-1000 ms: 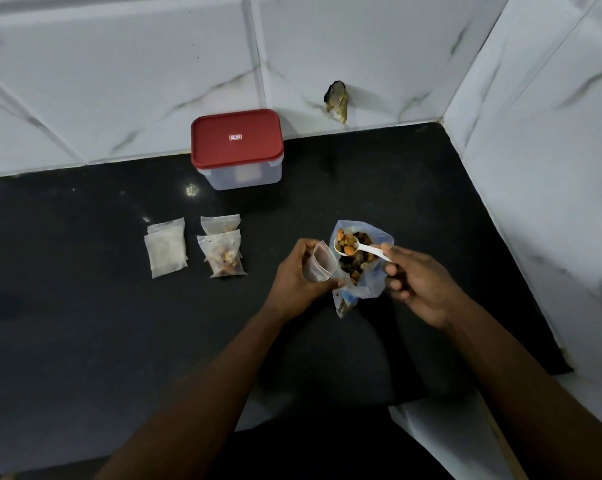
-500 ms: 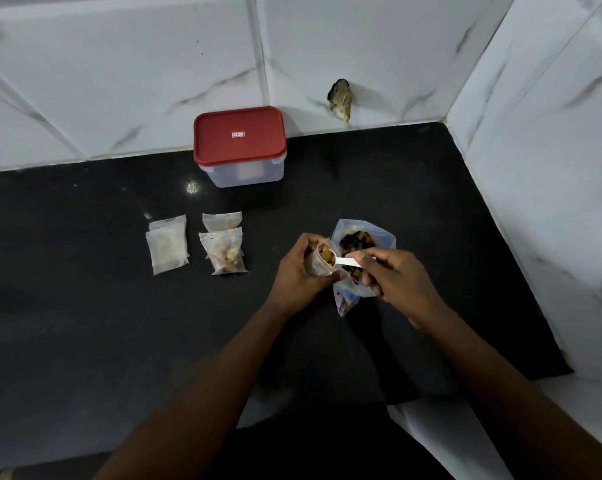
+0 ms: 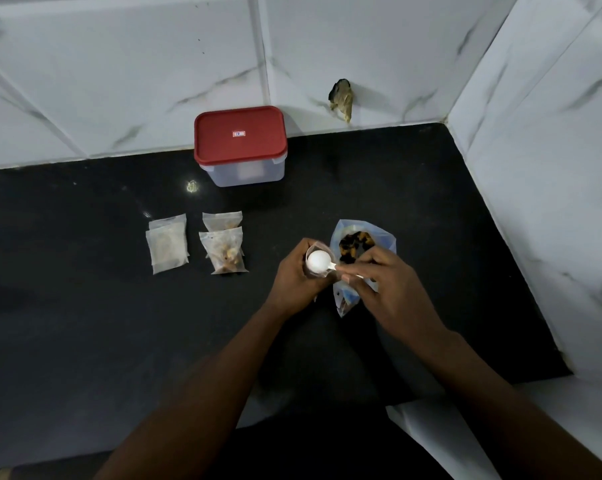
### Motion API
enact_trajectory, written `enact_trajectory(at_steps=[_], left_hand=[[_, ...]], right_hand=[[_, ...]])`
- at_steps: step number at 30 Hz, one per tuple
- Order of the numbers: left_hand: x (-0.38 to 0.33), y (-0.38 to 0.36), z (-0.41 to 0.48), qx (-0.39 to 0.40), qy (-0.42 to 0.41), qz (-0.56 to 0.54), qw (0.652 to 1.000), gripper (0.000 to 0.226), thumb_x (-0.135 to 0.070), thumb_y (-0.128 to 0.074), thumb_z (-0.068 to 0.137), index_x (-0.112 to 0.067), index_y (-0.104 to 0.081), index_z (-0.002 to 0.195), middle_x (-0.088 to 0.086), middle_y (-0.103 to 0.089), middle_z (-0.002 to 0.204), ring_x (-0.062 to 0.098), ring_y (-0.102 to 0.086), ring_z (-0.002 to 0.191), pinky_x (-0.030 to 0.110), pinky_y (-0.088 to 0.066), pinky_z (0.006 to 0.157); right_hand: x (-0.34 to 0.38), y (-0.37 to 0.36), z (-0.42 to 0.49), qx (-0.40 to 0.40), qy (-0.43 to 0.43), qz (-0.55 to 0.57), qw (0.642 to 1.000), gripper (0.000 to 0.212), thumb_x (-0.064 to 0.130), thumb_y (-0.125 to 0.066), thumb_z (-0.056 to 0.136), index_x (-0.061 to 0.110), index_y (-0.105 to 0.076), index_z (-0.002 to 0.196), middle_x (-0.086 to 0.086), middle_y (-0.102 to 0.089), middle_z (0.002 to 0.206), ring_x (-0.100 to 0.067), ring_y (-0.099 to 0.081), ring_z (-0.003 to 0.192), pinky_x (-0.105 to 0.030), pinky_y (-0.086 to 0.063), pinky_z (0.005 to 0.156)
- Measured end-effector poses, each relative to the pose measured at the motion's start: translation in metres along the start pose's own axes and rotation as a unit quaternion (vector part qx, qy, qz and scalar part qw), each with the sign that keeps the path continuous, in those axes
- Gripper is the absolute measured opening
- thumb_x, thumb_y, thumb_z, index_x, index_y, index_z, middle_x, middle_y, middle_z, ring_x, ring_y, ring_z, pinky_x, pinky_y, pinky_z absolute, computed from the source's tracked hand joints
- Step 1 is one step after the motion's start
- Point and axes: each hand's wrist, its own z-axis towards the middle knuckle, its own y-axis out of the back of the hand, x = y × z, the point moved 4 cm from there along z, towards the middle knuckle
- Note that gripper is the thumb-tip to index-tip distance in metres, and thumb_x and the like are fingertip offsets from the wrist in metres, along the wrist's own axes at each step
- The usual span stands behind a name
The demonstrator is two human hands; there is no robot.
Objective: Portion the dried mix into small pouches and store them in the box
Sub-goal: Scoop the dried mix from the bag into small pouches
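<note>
Fingers of your right hand (image 3: pixel 391 289) pinch the scoop (image 3: pixel 317 263) — swung from the bag (image 3: pixel 384 244), now upended, dosing the pouch (image 3: pixel 312 247) your left hand (image 3: pixel 294 277) grips.

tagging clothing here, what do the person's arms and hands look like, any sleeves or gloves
The left forearm and right forearm are bare to the frame edge, with no sleeves in view. The left hand and right hand are ungloved, with no ring, watch or bracelet visible, though the light is dim.

Black countertop (image 3: pixel 85 323) meets white marbled wall tiles (image 3: pixel 119 81); a broken hole (image 3: pixel 341 98) mars one
</note>
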Motion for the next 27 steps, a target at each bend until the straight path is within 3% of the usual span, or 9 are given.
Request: enact_trajectory(at_steps=[3, 5, 9, 13, 15, 18, 21, 23, 27], left_hand=[[0.001, 0.000, 0.000, -0.003, 0.001, 0.005, 1.000, 0.039, -0.017, -0.087, 0.083, -0.021, -0.062, 0.113, -0.004, -0.070, 0.110, 0.012, -0.069, 0.104, 0.032, -0.059, 0.086], [0.002, 0.000, 0.000, 0.008, 0.011, -0.004, 1.000, 0.038, -0.022, -0.086, 0.084, -0.023, -0.062, 0.114, -0.002, -0.071, 0.111, 0.015, -0.071, 0.104, 0.040, -0.061, 0.089], [0.004, 0.001, 0.001, 0.013, 0.020, 0.004, 1.000, 0.041, -0.021, -0.086, 0.083, -0.024, -0.063, 0.117, -0.004, -0.072, 0.116, 0.012, -0.070, 0.110, 0.046, -0.060, 0.094], [0.010, 0.000, -0.002, 0.011, 0.033, 0.019, 0.999, 0.041, -0.016, -0.087, 0.081, -0.025, -0.063, 0.112, -0.005, -0.071, 0.113, 0.010, -0.070, 0.106, 0.043, -0.060, 0.093], [0.013, 0.001, -0.004, 0.009, 0.038, 0.026, 0.999, 0.042, -0.017, -0.087, 0.081, -0.024, -0.062, 0.115, -0.006, -0.070, 0.113, 0.008, -0.069, 0.106, 0.041, -0.060, 0.093], [0.016, 0.001, -0.006, 0.018, 0.055, 0.030, 0.998, 0.045, -0.020, -0.084, 0.084, -0.025, -0.061, 0.122, -0.008, -0.069, 0.118, 0.004, -0.067, 0.109, 0.038, -0.058, 0.097], [0.018, 0.000, -0.005, 0.027, 0.071, 0.031, 0.997, 0.050, -0.021, -0.082, 0.086, -0.026, -0.059, 0.131, -0.010, -0.067, 0.124, 0.003, -0.064, 0.115, 0.039, -0.056, 0.101], [0.020, -0.001, -0.005, 0.029, 0.078, 0.034, 0.996, 0.052, -0.021, -0.081, 0.087, -0.028, -0.058, 0.133, -0.010, -0.067, 0.126, 0.004, -0.064, 0.117, 0.039, -0.055, 0.103], [0.022, -0.004, -0.003, 0.043, 0.107, 0.017, 0.993, 0.056, -0.018, -0.078, 0.089, -0.033, -0.055, 0.138, -0.012, -0.066, 0.129, 0.003, -0.062, 0.120, 0.038, -0.053, 0.106]], right_hand=[[-0.003, 0.000, -0.003, -0.007, -0.051, 0.060, 0.997, 0.022, 0.022, -0.064, 0.097, 0.025, -0.073, 0.117, 0.008, -0.066, 0.107, -0.004, -0.063, 0.096, -0.018, -0.052, 0.080], [-0.005, 0.002, -0.005, -0.007, -0.156, 0.182, 0.971, 0.020, 0.021, -0.064, 0.098, 0.028, -0.073, 0.115, 0.011, -0.070, 0.103, 0.005, -0.066, 0.090, -0.013, -0.051, 0.073], [-0.014, -0.001, -0.013, -0.034, -0.355, 0.394, 0.847, 0.018, 0.022, -0.062, 0.099, 0.023, -0.075, 0.112, 0.003, -0.070, 0.081, -0.004, -0.058, 0.066, -0.021, -0.046, 0.058], [-0.026, 0.005, -0.018, -0.063, -0.419, 0.489, 0.763, 0.017, 0.022, -0.063, 0.096, 0.016, -0.075, 0.106, 0.002, -0.068, 0.076, -0.008, -0.055, 0.064, -0.024, -0.046, 0.060], [-0.037, 0.013, -0.019, -0.085, -0.417, 0.446, 0.787, 0.014, 0.023, -0.065, 0.095, 0.019, -0.075, 0.105, 0.002, -0.070, 0.082, -0.008, -0.057, 0.066, -0.022, -0.048, 0.059], [-0.058, 0.024, -0.013, -0.072, -0.369, 0.260, 0.889, 0.013, 0.024, -0.068, 0.095, 0.027, -0.074, 0.106, 0.006, -0.072, 0.090, -0.003, -0.062, 0.073, -0.019, -0.048, 0.062], [-0.064, 0.024, 0.002, -0.021, -0.259, 0.111, 0.959, 0.017, 0.019, -0.070, 0.094, 0.028, -0.073, 0.108, 0.019, -0.068, 0.093, 0.005, -0.064, 0.082, -0.012, -0.048, 0.071], [-0.066, 0.018, 0.011, -0.019, -0.185, 0.038, 0.982, 0.019, 0.017, -0.070, 0.093, 0.022, -0.074, 0.112, 0.013, -0.071, 0.100, 0.005, -0.064, 0.087, -0.012, -0.050, 0.080], [-0.062, -0.006, 0.023, 0.006, -0.109, -0.075, 0.991, 0.022, 0.024, -0.064, 0.096, 0.019, -0.072, 0.116, 0.001, -0.071, 0.110, -0.011, -0.066, 0.099, -0.029, -0.054, 0.088]])
